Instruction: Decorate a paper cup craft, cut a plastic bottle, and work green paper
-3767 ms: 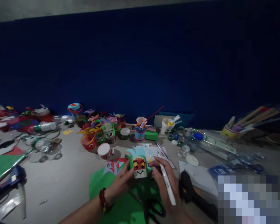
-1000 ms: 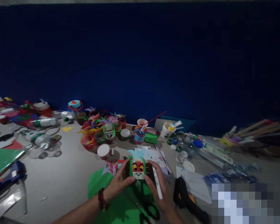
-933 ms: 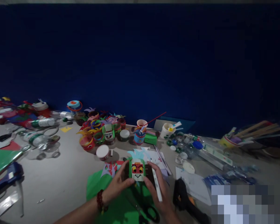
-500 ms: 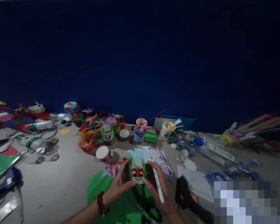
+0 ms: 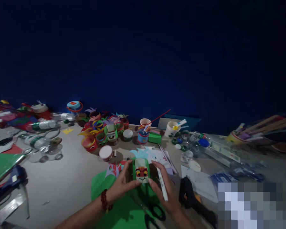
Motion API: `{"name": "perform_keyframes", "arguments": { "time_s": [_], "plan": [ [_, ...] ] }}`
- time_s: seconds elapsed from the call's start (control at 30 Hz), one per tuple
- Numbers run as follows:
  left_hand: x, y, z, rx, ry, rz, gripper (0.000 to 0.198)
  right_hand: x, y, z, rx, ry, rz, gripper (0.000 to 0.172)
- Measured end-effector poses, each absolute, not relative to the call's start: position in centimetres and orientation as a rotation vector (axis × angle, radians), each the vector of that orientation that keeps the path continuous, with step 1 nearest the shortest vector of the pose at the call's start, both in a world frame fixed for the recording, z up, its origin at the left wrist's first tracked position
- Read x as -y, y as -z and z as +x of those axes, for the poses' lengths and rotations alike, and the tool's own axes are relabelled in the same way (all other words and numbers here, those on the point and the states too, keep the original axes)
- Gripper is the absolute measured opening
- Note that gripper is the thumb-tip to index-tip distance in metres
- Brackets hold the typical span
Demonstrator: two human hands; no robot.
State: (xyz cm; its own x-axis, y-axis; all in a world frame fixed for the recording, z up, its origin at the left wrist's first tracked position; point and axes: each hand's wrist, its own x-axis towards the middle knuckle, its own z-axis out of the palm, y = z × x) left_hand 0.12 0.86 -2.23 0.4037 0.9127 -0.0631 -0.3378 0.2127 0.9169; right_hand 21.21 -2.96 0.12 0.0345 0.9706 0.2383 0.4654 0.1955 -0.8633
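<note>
Between both hands is a small decorated cup with a red and white face, yellow eyes, a green paper band and light blue paper spikes on top. My left hand holds its left side, thumb at the lower front. The right side is gripped by my right hand, its thumb also at the lower front. A white marker labelled "Acrylic" lies across that hand, tucked in its fingers. Below are green sheets and black-handled scissors. The fingers behind the cup are partly hidden.
A black glue gun lies to the right, a blue one at far left. Several finished face cups crowd the back, near a white-lidded tub. Plastic bottles lie left; a pot of sticks stands right.
The view has shifted slightly, so the table things sit a little higher and further right. Both hands keep the cup, which appears tilted a bit differently; the marker stays in my right hand.
</note>
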Motion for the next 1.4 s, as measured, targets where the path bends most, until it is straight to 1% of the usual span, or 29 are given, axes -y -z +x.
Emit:
{"name": "perform_keyframes", "arguments": {
  "time_s": [0.1, 0.2, 0.53, 0.7, 0.93, 1.4],
  "plan": [
    [-0.9, 2.6, 0.2, -0.733, -1.019, 1.011, 0.084, 2.8, -0.2, 21.4, 1.516, -0.818, -1.301, 0.047],
    [-0.9, 2.9, 0.2, -0.734, -0.988, 1.029, 0.085, 2.8, -0.5, 21.4, 1.443, -0.897, -1.238, 0.049],
    [-0.3, 3.2, 0.1, -0.752, -0.95, 1.202, 0.082, 2.8, -0.5, 21.1, 1.434, -0.902, -1.237, 0.054],
    [-0.2, 3.7, 0.0, -0.762, -0.963, 1.241, 0.082, 2.8, -0.4, 21.1, 1.439, -0.877, -1.266, 0.054],
    [-0.1, 3.3, 0.2, -0.747, -0.946, 1.275, 0.079, 2.8, -0.4, 21.1, 1.458, -0.841, -1.248, 0.054],
    [-0.3, 4.1, 0.1, -0.772, -0.952, 1.28, 0.086, 2.9, 0.0, 21.1, 1.456, -0.851, -1.263, 0.055]
  ]
}}
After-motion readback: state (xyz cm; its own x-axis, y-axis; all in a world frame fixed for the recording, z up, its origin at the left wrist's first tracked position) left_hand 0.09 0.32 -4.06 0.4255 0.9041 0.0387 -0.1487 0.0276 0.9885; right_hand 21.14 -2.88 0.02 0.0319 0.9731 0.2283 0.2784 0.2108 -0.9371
